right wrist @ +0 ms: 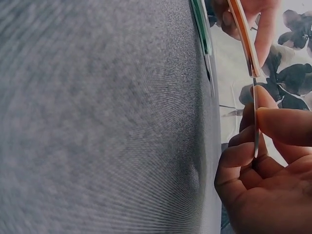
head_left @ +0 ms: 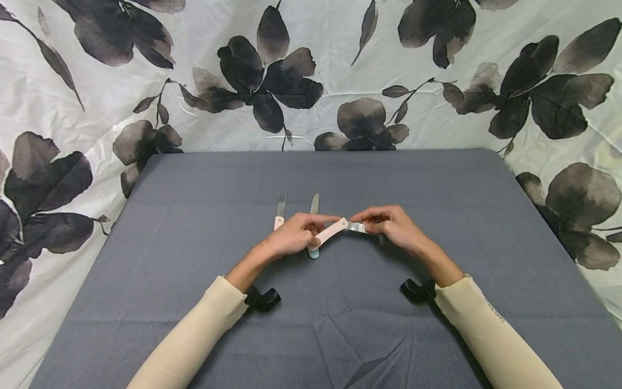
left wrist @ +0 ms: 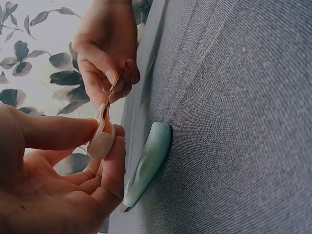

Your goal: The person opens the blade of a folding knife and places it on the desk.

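Between both hands, above the table, is a folding knife (head_left: 332, 233) with a pale pink handle, its blade (head_left: 356, 227) swung partly out at an angle. My left hand (head_left: 296, 233) pinches the handle between thumb and fingers, as the left wrist view also shows. The blade is pinched by my right hand (head_left: 391, 224), thumb against fingers. Under the left hand lies a second knife with a mint green handle (left wrist: 150, 163), its blade (head_left: 315, 203) unfolded and pointing away. A third knife, pink-handled (head_left: 278, 222), lies left of it with blade out, partly hidden by the left hand.
A dark grey cloth (head_left: 194, 227) covers the table, with creases (head_left: 369, 346) near the front. Behind it hangs a white curtain (head_left: 340, 70) printed with dark flowers. Black wrist devices (head_left: 264, 299) sit at both cream sleeves.
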{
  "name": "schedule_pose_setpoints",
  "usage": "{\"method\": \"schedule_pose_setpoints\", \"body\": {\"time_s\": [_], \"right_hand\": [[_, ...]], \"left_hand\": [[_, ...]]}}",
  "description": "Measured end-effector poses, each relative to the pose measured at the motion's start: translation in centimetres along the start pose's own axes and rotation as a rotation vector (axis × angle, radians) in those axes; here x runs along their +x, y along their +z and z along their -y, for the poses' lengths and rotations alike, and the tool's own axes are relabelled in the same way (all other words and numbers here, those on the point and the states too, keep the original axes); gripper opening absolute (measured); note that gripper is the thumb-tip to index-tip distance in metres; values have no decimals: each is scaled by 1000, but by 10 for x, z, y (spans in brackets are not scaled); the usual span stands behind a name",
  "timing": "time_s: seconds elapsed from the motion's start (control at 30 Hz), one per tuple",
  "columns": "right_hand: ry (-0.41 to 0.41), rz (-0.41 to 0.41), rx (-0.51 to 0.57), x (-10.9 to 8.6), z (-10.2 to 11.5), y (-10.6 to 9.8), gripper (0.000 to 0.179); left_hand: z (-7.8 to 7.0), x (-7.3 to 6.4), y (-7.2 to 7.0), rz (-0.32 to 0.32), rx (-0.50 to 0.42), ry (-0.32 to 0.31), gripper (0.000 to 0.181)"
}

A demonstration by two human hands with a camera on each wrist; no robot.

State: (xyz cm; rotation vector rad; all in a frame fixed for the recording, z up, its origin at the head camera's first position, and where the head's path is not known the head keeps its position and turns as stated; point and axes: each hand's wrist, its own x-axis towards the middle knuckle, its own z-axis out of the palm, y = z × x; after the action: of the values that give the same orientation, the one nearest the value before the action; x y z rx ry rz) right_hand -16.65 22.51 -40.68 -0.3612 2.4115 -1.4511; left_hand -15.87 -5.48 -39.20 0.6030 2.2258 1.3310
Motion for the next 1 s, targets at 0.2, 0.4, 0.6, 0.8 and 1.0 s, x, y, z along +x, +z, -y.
{"method": "schedule_pose_setpoints", "body": {"time_s": [0.2, 0.4, 0.6, 0.8, 1.0], "right_hand": [[5, 22, 7, 5, 1, -4, 30], [-4, 49, 4, 8, 1, -7, 28], [-14, 82, -17, 10, -2, -8, 28], [-19, 95, -14, 11, -2, -8, 28], [-31, 109, -24, 12, 0, -7, 28]], "left_hand": [[-1, 2, -4, 21, -4, -6, 80], [-4, 4, -9, 69, 3, -19, 79], [-3, 6, -10, 114, -12, -40, 77], [-3, 6, -12, 144, -11, -36, 79], [-4, 5, -14, 168, -19, -40, 78]]}}
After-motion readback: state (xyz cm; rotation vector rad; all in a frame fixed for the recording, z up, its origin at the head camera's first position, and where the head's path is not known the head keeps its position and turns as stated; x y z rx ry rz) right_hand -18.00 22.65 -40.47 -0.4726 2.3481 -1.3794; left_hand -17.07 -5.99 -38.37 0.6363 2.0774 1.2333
